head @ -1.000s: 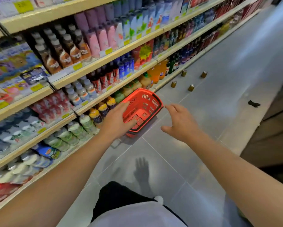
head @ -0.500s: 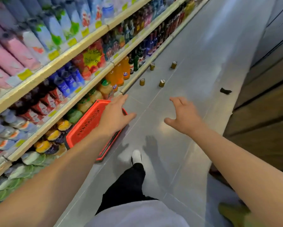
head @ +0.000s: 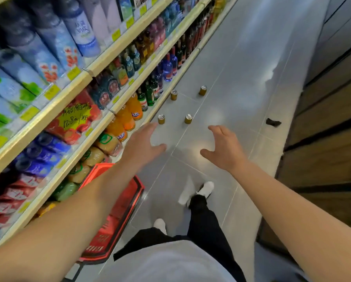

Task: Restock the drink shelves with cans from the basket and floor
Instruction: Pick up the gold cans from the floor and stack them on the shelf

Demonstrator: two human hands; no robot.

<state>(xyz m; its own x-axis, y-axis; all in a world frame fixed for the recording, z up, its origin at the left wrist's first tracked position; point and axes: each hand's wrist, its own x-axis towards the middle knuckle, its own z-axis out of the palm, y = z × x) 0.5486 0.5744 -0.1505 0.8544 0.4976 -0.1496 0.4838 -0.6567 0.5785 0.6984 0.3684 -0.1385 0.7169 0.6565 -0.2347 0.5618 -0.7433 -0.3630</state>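
Handwritten "12.8" price sign (head: 75, 118) on left shelf, four gold cans (head: 161, 119) upright on far floor, left hand (head: 142, 146) and right hand (head: 224, 147) with fingers spread, holding nothing, red basket (head: 117, 210) near left.

Open floor (head: 241, 82) around four cans (head: 161, 119)

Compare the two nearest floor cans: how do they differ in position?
The left near can stands close to the shelf base, just beyond the left hand; the right near can stands out on the open tile, between the left hand and the right hand. Both are upright, gold with silver tops, untouched.
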